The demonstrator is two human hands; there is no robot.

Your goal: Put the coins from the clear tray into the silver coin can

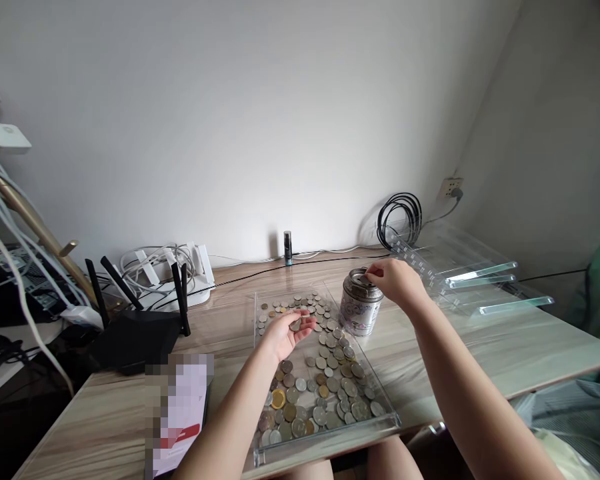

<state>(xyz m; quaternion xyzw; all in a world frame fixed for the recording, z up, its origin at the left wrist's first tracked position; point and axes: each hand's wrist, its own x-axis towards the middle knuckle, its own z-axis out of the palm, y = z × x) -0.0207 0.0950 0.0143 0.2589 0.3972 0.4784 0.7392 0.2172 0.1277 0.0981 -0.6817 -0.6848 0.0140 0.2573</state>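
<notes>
Reaching over the top of the patterned tin (360, 310), the right hand (389, 277) had its fingertips drawn narrow at the mouth in the head view; whether they pinched a coin could not be told. The left hand (289, 335) was palm up above the clear tray (325, 437), its fingers spread and loosely curled, with coins resting in them. Many loose coins (332, 385), silver and gold-toned, lay scattered across that tray. The tin stood upright on the wooden desk (410, 383), just beside the tray's right edge. A black router (135, 337) sat at the left, a small dark bottle (288, 248) near the wall, and a black cable coil (400, 220) behind more clear trays (480, 273) at the right.
</notes>
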